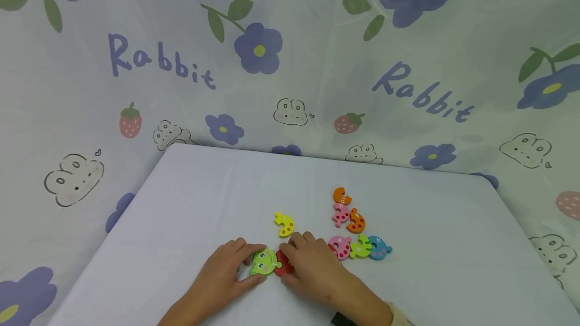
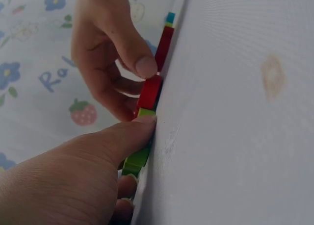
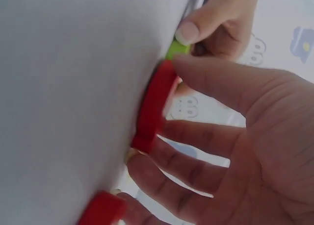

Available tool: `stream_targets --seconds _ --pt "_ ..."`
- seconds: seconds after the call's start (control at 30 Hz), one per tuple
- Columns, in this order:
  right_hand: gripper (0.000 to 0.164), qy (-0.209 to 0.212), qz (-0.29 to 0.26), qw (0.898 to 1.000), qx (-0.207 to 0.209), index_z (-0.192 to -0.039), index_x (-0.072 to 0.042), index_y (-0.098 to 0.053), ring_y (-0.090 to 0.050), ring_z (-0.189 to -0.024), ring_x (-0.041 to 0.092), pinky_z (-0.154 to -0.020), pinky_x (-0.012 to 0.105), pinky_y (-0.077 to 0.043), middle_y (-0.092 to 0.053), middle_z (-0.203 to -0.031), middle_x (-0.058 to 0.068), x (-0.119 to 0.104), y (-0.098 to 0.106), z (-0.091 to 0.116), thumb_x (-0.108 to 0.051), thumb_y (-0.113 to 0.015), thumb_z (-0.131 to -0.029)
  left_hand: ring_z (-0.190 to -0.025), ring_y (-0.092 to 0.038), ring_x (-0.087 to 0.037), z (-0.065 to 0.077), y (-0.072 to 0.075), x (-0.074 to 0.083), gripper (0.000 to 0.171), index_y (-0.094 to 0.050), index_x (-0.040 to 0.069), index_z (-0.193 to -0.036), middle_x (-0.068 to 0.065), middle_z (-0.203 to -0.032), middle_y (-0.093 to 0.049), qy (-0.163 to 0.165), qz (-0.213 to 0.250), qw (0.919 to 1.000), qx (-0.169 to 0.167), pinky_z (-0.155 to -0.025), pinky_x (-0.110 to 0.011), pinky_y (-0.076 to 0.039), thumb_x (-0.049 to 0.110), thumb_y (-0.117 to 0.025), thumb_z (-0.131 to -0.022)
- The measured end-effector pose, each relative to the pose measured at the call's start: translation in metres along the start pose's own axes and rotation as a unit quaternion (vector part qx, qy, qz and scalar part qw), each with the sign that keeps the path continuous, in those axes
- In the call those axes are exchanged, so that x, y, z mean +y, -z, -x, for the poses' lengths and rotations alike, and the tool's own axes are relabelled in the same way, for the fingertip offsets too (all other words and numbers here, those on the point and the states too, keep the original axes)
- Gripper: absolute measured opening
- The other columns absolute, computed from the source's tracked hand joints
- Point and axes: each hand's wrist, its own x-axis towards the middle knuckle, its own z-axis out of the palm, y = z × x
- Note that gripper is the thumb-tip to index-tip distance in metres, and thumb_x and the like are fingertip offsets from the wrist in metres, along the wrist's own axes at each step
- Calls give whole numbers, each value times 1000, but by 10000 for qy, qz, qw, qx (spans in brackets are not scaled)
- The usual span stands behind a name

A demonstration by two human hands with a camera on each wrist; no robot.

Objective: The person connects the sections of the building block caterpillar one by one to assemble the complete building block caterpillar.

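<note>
My left hand (image 1: 222, 269) grips a green puzzle piece (image 1: 263, 263) with a smiling face, thumb at the near edge and fingers at the far edge. Beside it my right hand (image 1: 321, 271) pinches a red puzzle piece (image 1: 283, 264), which its fingers partly hide. The green piece's knob meets the left side of the red one. Seen edge-on in the left wrist view, the green piece (image 2: 137, 157) and the red piece (image 2: 149, 92) lie flat against the tabletop. In the right wrist view, the thumb presses one end of the red piece (image 3: 153, 107).
A yellow piece (image 1: 286, 226) lies just beyond the hands. Right of them is a row with pink (image 1: 341, 246), green (image 1: 360, 248) and blue (image 1: 378, 247) pieces; a red one is partly hidden. Farther back lie orange (image 1: 357, 222) and pink (image 1: 340, 215) pieces on the white table (image 1: 217, 190).
</note>
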Motion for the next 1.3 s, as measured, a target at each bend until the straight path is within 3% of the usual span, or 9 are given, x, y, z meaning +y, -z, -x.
stream_targets --seconds 0.2,0.3,0.5,0.7,0.8,0.97,1.1,1.3 --pt "70 -216 134 9975 -653 -142 -27 -64 -56 -115 21 -100 54 -51 -63 -129 -4 11 16 9 -47 -90 -80 -82 -43 1 -2 -3 0 55 -69 29 -133 23 -87 -45 18 -111 9999 -99 -73 -23 -44 47 -87 -84" --pt "70 -440 94 9965 -702 -139 -24 -65 -57 -118 24 -99 58 -51 -64 -128 -1 22 28 15 -42 -93 -78 -82 -44 1 -4 -4 1 56 -69 29 -133 23 -87 -45 82 -176 9997 -172 -73 -23 -45 46 -88 -83" --pt "52 -790 -60 9959 -443 -118 -14 -73 -57 -104 22 -88 50 -58 -63 -106 0 42 41 21 -35 -95 -75 -82 -43 2 -4 -3 2 56 -70 27 -132 23 -86 -45 45 -141 9999 -82 -73 -24 -45 42 -89 -82" --pt "40 -1128 -30 9923 -516 -97 -16 -73 -53 -90 18 -75 41 -55 -55 -88 -4 50 38 19 -34 -97 -72 -82 -43 2 -4 -2 0 55 -70 27 -133 23 -86 -44 10 -58 10000 -54 -73 -23 -45 42 -89 -83" --pt "36 -999 97 9934 -551 -96 -17 -74 -52 -87 18 -70 36 -54 -53 -86 -3 50 34 17 -33 -97 -73 -82 -43 2 -3 -3 -1 56 -69 28 -133 23 -86 -44 8 -56 10000 -57 -73 -23 -45 42 -89 -83" --pt "31 -568 226 9973 -419 -103 -20 -79 -52 -92 17 -73 35 -56 -55 -92 -3 46 30 15 -25 -95 -77 -81 -42 2 -2 -3 -1 56 -69 28 -133 24 -86 -44 -17 -124 9999 -12 -73 -24 -45 43 -89 -82" --pt "39 -517 80 9981 -319 -112 -19 -77 -53 -98 18 -77 36 -57 -57 -99 -1 43 29 15 -22 -94 -77 -81 -42 2 -2 -3 -1 56 -69 28 -133 23 -86 -44 -23 -149 9999 -7 -74 -24 -45 43 -89 -82" --pt "64 -841 66 9955 -441 -117 -12 -68 -56 -103 21 -90 44 -58 -59 -102 1 42 27 11 -46 -97 -71 -81 -43 2 1 -2 -4 56 -70 27 -133 23 -86 -44 -50 -84 10000 19 -73 -23 -45 41 -89 -82"
